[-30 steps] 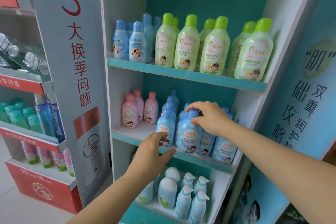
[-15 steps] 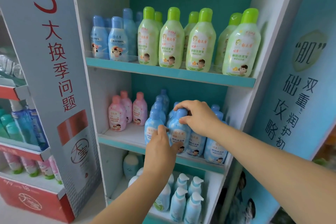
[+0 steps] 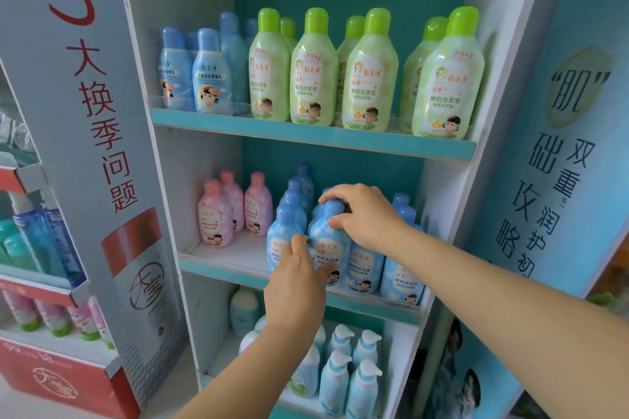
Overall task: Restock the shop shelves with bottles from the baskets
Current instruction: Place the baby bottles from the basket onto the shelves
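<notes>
- Head view: your right hand (image 3: 366,214) reaches into the shelf unit and grips a blue bottle (image 3: 328,250) from above. Its fingers (image 3: 340,192) curl over the cap and the thumb presses on the neck.
- The blue bottle stands upright at the front edge of the middle shelf (image 3: 218,265), its label facing you.
- Just beside it on the left stands a neighbouring bottle (image 3: 280,243) of the same kind. To its right a row of matching bottles (image 3: 401,277) runs along the shelf edge, with more blue caps behind.
- Your left hand (image 3: 296,286) is raised in front of the two leftmost bottles. Its fingers are straight and close together, tips resting on the neighbouring bottle, with the thumb spread toward the label of the gripped one. It holds nothing.
- Three pink bottles (image 3: 214,214) stand apart at the left of the same shelf, with bare shelf between them and the blue group.
- On the upper shelf (image 3: 306,136), green-capped bottles (image 3: 313,78) fill the middle and right, and small blue bottles (image 3: 211,78) the left.
- On the lower shelf, pump bottles (image 3: 340,378) stand below your left forearm.
- A side panel (image 3: 85,112) with a red "3" and red characters stands at the left.
</notes>
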